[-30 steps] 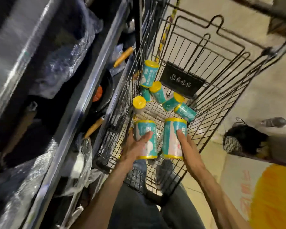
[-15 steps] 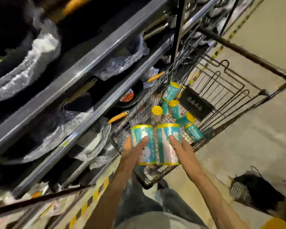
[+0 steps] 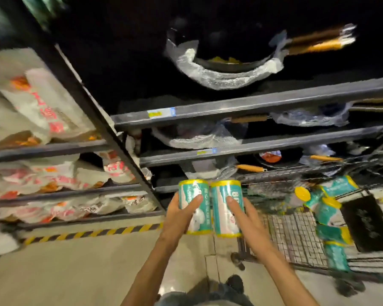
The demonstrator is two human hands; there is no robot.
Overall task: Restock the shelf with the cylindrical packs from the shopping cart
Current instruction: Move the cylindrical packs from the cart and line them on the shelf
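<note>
Head view: a pack per hand

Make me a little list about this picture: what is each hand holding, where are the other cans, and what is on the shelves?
left hand: grips one teal cylindrical pack with yellow rims, upright
right hand: grips a second teal pack, upright, touching the first
where the held packs are: out of the cart, in front of the shelves, above the floor
shopping cart: at the right, with more teal packs lying in it
shelves on the right: wrapped pans with wooden handles
shelves on the left: white bags with red print
</note>
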